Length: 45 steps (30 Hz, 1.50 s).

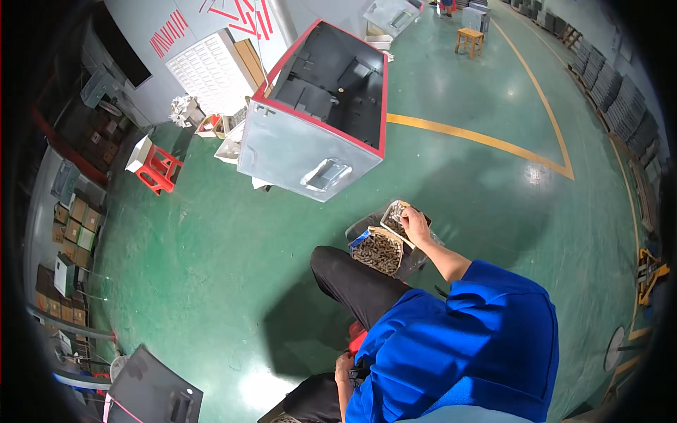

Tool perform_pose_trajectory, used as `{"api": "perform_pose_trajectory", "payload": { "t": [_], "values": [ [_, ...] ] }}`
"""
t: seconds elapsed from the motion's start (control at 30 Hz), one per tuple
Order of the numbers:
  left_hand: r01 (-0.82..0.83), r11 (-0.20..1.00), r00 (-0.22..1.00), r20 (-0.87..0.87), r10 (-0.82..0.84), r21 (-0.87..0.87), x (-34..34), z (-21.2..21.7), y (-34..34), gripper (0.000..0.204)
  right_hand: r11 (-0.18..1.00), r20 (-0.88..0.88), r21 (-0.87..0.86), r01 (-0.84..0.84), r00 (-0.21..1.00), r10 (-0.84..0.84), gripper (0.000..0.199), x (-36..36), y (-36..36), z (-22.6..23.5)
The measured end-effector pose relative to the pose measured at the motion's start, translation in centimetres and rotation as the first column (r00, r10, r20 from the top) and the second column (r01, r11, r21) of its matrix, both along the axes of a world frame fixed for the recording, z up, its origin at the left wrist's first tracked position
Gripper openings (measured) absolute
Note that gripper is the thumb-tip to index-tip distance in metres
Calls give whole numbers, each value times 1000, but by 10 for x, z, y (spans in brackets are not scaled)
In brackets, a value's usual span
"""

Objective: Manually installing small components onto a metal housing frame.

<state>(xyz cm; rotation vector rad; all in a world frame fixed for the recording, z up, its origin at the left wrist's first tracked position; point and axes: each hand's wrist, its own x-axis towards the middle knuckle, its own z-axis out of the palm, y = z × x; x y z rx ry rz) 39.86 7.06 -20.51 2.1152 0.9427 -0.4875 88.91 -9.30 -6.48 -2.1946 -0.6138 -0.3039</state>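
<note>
My right hand (415, 224) reaches over a small tray (395, 213) of little parts, its fingers drawn together at the contents. Whatever they hold is too small to make out. Beside this tray is a carton (376, 252) full of small, brownish cylindrical pieces. Both sit in a larger grey tub (410, 266) to the right of my knee. Down by my lap, my left hand (344, 368) is curled next to a red item (357, 337) and something black. My sleeve and leg partly hide what it grips.
Ahead stands a large grey metal cabinet (310, 151) with a red-edged open top. A red stool (159, 169) carries a white box at the left. Cartons (74, 225) line the left side; a wooden stool (469, 42) stands far off. A dark panel (155, 388) is at lower left.
</note>
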Motion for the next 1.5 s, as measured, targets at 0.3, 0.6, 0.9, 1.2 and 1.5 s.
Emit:
{"api": "perform_pose_trajectory", "payload": {
  "t": [0.3, 0.6, 0.9, 1.2, 1.5],
  "values": [
    [27, 1000, 1000, -11, -27, -8, -4, -2, -2, 36, 987, -21, 163, 3, 1000, 1, 14, 6, -15, -8],
    [31, 999, 999, -40, -31, 10, -8, -10, -7, 36, 967, -98, 256, 10, 995, 16, 14, 0, -22, 9],
    [-13, 1000, 1000, 1, 13, 10, -3, -13, -11, 35, 835, -308, 551, -9, 927, 214, 11, -5, -7, 18],
    [-30, 1000, 999, 19, 29, 8, 4, 1, -12, 34, 579, -510, 265, -771, 398, 763, 7, -72, 31, 83],
    [-74, 997, 993, 92, 76, -28, 11, 1, -19, 33, 489, -207, -195, -850, 523, 827, 6, -97, 50, 85]
  ]
}}
